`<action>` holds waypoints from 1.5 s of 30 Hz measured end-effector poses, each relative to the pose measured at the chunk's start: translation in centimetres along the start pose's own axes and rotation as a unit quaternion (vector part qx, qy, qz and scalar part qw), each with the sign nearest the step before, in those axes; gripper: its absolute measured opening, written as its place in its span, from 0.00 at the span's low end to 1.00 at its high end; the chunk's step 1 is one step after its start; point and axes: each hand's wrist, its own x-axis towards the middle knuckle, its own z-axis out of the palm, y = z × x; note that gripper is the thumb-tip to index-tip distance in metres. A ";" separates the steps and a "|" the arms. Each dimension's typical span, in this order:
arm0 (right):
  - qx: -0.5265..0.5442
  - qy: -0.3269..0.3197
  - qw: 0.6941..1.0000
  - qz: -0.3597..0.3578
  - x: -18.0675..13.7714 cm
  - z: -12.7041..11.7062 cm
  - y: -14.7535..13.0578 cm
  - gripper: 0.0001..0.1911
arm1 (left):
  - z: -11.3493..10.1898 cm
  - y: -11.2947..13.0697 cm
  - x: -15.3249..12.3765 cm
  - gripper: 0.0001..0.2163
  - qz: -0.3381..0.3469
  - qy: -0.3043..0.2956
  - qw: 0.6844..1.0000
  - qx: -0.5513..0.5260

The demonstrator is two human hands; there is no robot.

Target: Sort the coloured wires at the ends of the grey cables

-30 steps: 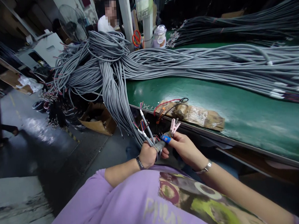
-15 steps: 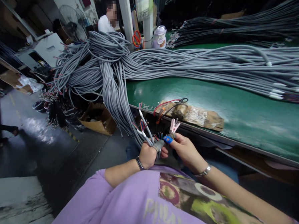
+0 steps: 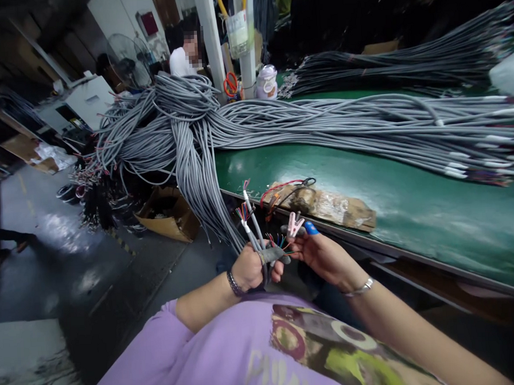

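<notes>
My left hand (image 3: 250, 268) is closed round a few grey cable ends (image 3: 250, 222) that stick up from the fist, each fanning into coloured wires. My right hand (image 3: 323, 253) sits right beside it, fingers curled, gripping a small pink clip tool (image 3: 294, 225); its forefinger wears a blue cap (image 3: 311, 228) and points up. Thin coloured wires (image 3: 279, 241) run between the two hands. The cables lead up into a thick grey cable bundle (image 3: 204, 178) that hangs off the green table (image 3: 395, 197).
A long pile of grey cables (image 3: 365, 123) lies across the table, a darker bundle (image 3: 383, 65) behind it. A taped cardboard piece (image 3: 326, 203) with red and black leads sits at the table edge. A cardboard box (image 3: 165, 211) is on the floor. Another person (image 3: 184, 50) works at the back.
My right forefinger with the blue cap has lifted away from the left hand's cable ends. The view has tilted up slightly.
</notes>
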 end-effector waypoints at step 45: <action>0.114 -0.043 0.991 -0.046 2.2 0.5 0.7 0.22 | 1.6 0.2 1.1 0.21 -0.006 -0.008 1.000 -0.004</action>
